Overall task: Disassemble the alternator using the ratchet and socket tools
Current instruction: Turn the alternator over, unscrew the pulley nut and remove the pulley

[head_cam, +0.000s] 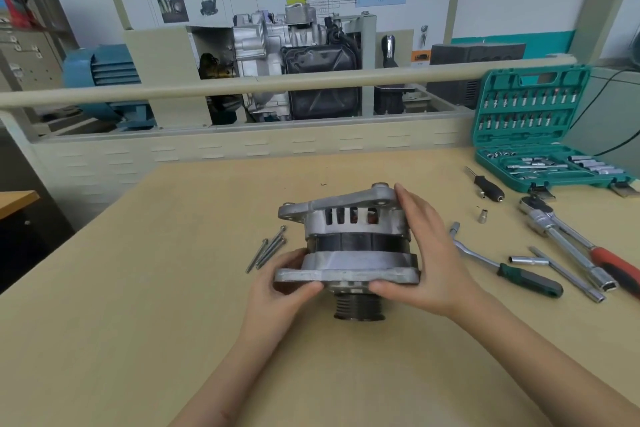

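At frame centre, my left hand point(282, 282) and right hand point(424, 250) each keep a curled grip on the alternator point(349, 246), pulley toward me on the tabletop point(138, 288). Bolts point(266, 251) lie just left; ratchet point(568, 236) right; socket case point(533, 128) upper right.

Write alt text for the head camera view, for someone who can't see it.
Both hands, left hand and right hand, grip an alternator on a wooden table. Long bolts lie to its left; ratchets and an open socket case to its right.
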{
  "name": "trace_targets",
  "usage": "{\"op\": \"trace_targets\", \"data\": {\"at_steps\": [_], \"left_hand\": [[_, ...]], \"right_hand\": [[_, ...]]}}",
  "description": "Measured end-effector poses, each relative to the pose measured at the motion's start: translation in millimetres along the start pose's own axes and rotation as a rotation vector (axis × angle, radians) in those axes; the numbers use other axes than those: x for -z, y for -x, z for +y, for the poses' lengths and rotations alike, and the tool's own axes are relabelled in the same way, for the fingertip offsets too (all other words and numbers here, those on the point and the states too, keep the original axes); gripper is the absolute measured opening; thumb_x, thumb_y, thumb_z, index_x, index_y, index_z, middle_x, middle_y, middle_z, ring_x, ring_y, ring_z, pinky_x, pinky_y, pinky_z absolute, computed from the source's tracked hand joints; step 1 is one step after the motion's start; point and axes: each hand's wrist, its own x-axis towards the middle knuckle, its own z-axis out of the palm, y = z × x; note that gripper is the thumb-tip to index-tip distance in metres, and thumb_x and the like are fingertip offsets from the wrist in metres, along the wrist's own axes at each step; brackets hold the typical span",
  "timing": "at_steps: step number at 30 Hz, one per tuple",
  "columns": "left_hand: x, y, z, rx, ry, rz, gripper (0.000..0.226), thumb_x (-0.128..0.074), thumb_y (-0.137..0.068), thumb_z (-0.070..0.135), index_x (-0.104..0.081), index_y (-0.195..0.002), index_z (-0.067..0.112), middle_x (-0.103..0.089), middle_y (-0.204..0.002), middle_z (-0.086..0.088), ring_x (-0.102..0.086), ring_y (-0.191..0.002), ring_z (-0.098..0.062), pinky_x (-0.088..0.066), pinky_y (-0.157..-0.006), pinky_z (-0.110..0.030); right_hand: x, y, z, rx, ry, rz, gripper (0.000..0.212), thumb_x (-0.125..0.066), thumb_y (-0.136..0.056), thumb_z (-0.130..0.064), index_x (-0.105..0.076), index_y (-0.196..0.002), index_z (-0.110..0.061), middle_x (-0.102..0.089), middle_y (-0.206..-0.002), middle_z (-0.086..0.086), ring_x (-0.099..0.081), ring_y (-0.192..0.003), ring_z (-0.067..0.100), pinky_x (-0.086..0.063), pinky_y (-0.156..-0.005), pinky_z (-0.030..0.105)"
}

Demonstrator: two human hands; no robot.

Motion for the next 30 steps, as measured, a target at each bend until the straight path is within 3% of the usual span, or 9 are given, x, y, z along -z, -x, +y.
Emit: {"op": "trace_targets", "data": {"at_steps": [4,8,11,13,18,20,22,25,30], "left_hand": [[0,12,18,-0.024,0.008,0.03,0.043,-0.082,-0.056,0.025,-0.063,-0.092,0.038,-0.069,-0.086,0.026,-0.061,-0.086,0.012,-0.044,-0.067,-0.002],[-11,-40,60,-0.027,0.121,0.139,0.013,-0.063,-0.078,0.05,-0.067,-0.087,0.041,-0.068,-0.082,0.022,-0.063,-0.085,0.005,-0.049,-0.067,-0.012],[-31,-85,84,-0.129,-0.133,-0.064,0.045,-0.064,-0.081,0.044,-0.054,-0.123,0.031,-0.055,-0.114,0.023,-0.051,-0.109,0.005,-0.04,-0.085,-0.011],[-42,-103,83,-0.061,-0.334,-0.204,0.042,-0.058,-0.083,0.048,-0.061,-0.116,0.022,-0.062,-0.112,0.01,-0.056,-0.107,-0.006,-0.041,-0.083,-0.021],[-56,-127,74,-0.193,-0.65,-0.174,0.035,-0.042,-0.092,0.048,-0.063,-0.084,0.021,-0.065,-0.082,0.0,-0.061,-0.084,-0.02,-0.038,-0.063,-0.03],[-62,-135,70,-0.223,-0.802,-0.099,0.041,-0.037,-0.094,0.047,-0.064,-0.087,0.016,-0.066,-0.084,-0.005,-0.06,-0.084,-0.026,-0.035,-0.059,-0.03],[-63,-142,61,-0.221,-0.728,0.002,0.036,-0.041,-0.095,0.039,-0.065,-0.102,0.013,-0.069,-0.098,-0.007,-0.061,-0.093,-0.026,-0.043,-0.069,-0.032],[-57,-141,39,-0.179,-0.559,0.036,0.027,-0.043,-0.096,0.021,-0.065,-0.104,0.007,-0.067,-0.106,-0.01,-0.058,-0.101,-0.027,-0.041,-0.091,-0.035],[-56,-144,24,-0.114,-0.385,-0.19,0.032,-0.041,-0.097,0.016,-0.056,-0.125,0.011,-0.046,-0.139,-0.003,-0.024,-0.137,-0.015,-0.018,-0.111,-0.027]], "right_hand": [[14,3,-13,-0.146,-0.051,-0.071,0.106,-0.054,-0.051,-0.081,-0.009,-0.138,-0.042,-0.03,-0.128,-0.024,-0.034,-0.118,-0.001,-0.027,-0.094,0.012],[32,-49,-2,-0.476,-0.246,-0.266,0.086,-0.047,-0.056,-0.081,-0.046,-0.127,-0.033,-0.054,-0.101,-0.031,-0.053,-0.085,-0.018,-0.038,-0.073,0.006],[31,-87,11,-0.513,-0.171,-0.403,0.071,-0.039,-0.058,-0.081,-0.063,-0.104,-0.032,-0.067,-0.101,-0.011,-0.061,-0.091,0.001,-0.042,-0.076,0.019],[25,-100,20,-0.545,-0.195,-0.427,0.074,-0.041,-0.054,-0.083,-0.066,-0.101,-0.031,-0.07,-0.095,-0.009,-0.065,-0.088,0.005,-0.044,-0.076,0.022],[13,-120,42,-0.655,-0.261,-0.351,0.054,-0.045,-0.071,-0.076,-0.068,-0.089,-0.031,-0.073,-0.084,-0.008,-0.068,-0.072,0.005,-0.048,-0.06,0.018],[3,-129,51,-0.64,-0.251,-0.195,0.055,-0.051,-0.071,-0.072,-0.068,-0.097,-0.026,-0.068,-0.097,-0.008,-0.064,-0.084,0.008,-0.044,-0.072,0.021],[-9,-136,59,-0.632,-0.229,-0.071,0.058,-0.056,-0.075,-0.065,-0.066,-0.105,-0.017,-0.064,-0.103,-0.002,-0.06,-0.095,0.015,-0.044,-0.08,0.028],[-22,-137,79,-0.706,-0.294,-0.036,0.041,-0.057,-0.085,-0.046,-0.066,-0.094,-0.007,-0.068,-0.088,0.007,-0.065,-0.085,0.024,-0.051,-0.077,0.036],[-17,-127,113,-0.834,-0.368,0.003,0.037,-0.055,-0.089,-0.039,-0.064,-0.087,-0.003,-0.062,-0.066,0.004,-0.057,-0.053,0.012,-0.043,-0.045,0.018]]}}
